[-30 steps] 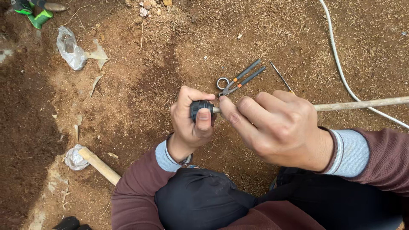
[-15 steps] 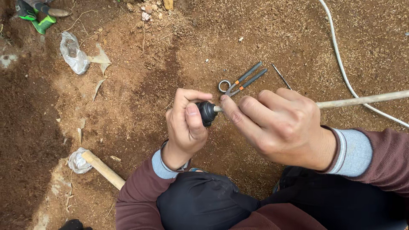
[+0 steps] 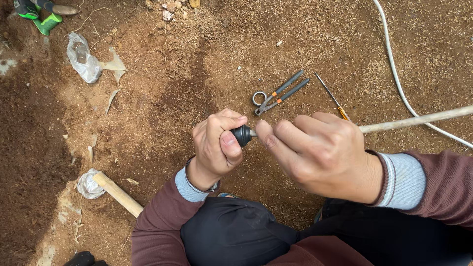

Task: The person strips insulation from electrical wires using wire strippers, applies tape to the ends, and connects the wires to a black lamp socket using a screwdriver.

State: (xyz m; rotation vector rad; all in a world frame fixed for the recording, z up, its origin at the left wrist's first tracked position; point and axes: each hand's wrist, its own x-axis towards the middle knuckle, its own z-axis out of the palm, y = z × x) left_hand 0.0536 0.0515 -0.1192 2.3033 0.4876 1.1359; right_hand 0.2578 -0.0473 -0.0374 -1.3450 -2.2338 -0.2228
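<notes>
Since the earlier frames my left hand [image 3: 217, 148] has regripped, fingers now closed around the black cap [image 3: 242, 135] at the rod [image 3: 414, 119] end, while my right hand [image 3: 320, 155] pinches the rod just beside it, above the pliers [image 3: 281, 92].

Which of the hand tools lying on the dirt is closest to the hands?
The grey-handled pincers, lying just above the left hand beside a small metal ring. The thin screwdriver lies further right, and the wooden-handled hammer lies lower left.

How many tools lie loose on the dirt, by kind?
Pincers: 1
Thin screwdriver: 1
Wooden-handled tool, head wrapped in plastic: 1
Green-handled tool, partly cut off: 1
Total: 4
</notes>
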